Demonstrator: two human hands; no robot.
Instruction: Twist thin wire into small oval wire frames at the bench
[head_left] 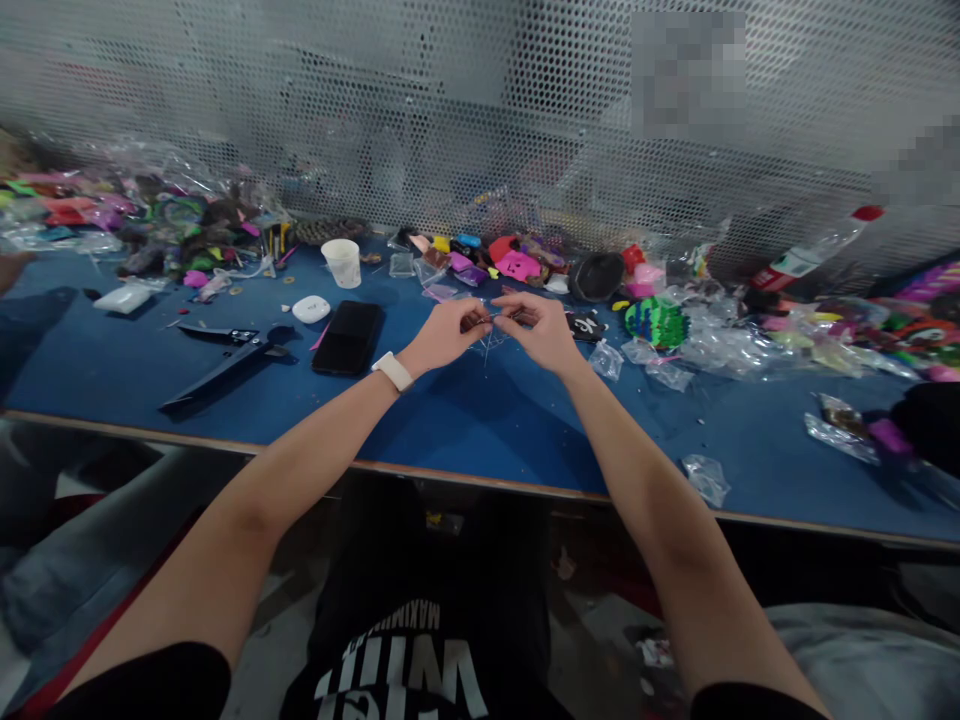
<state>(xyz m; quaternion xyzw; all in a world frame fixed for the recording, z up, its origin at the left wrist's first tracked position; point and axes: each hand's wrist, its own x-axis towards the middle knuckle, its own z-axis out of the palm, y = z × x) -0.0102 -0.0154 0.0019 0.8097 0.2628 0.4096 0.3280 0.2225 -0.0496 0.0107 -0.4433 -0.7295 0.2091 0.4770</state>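
Note:
Over the blue table (480,430), my left hand (448,332) is closed in a pinch, with a pale band on its wrist. Facing it, almost touching at the fingertips, my right hand (541,330) pinches too. Thin, pale wire-like strands (487,347) run between the fingers and hang below them; their exact kind is too fine to make out. A black item with white marks (587,325) lies just beside my right hand. To the left of my left hand is a black phone (348,337) lying flat.
Large black scissors (225,370) lie open at left, near a white case (311,309) and a paper cup (342,263). Colourful pieces and clear plastic bags (731,335) line the back by a perforated metal panel (450,120). A bottle (814,255) leans at right. Another person's hand (13,268) shows far left.

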